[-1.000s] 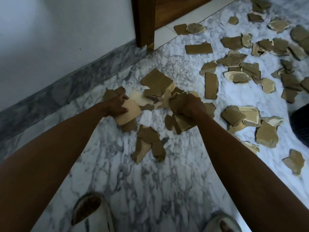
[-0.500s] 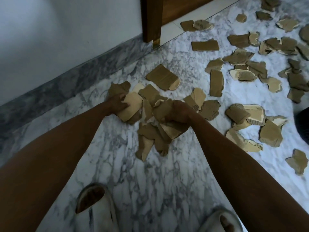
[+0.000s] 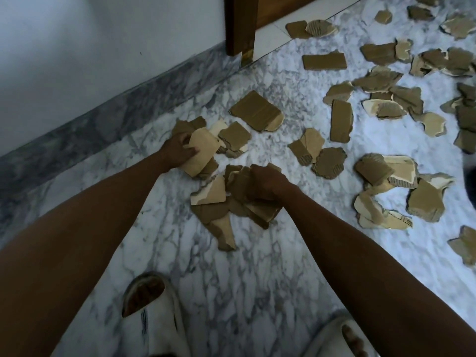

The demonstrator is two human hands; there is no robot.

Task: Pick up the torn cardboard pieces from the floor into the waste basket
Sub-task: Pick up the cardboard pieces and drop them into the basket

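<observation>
Torn brown cardboard pieces lie scattered over the marble floor (image 3: pixel 257 266). My left hand (image 3: pixel 177 150) grips a stack of cardboard pieces (image 3: pixel 201 154) low over the floor, near the skirting. My right hand (image 3: pixel 265 182) is curled round a bunch of cardboard pieces (image 3: pixel 260 211) just right of it. Loose pieces lie under and between both hands, one long scrap (image 3: pixel 224 233) nearest to me. A larger flat piece (image 3: pixel 255 113) lies beyond the hands. A dark rounded shape (image 3: pixel 471 184) at the right edge is too cut off to identify.
Many more cardboard pieces (image 3: pixel 386 104) cover the floor to the right and far right. A white wall with grey marble skirting (image 3: pixel 108 119) runs along the left. A wooden door frame (image 3: pixel 239 24) stands at the top. My two white slippers (image 3: pixel 154 315) are at the bottom.
Both hands have drawn back toward me with their cardboard. The left hand has moved away from the right hand, leaving a few pieces on the floor between and beyond them.
</observation>
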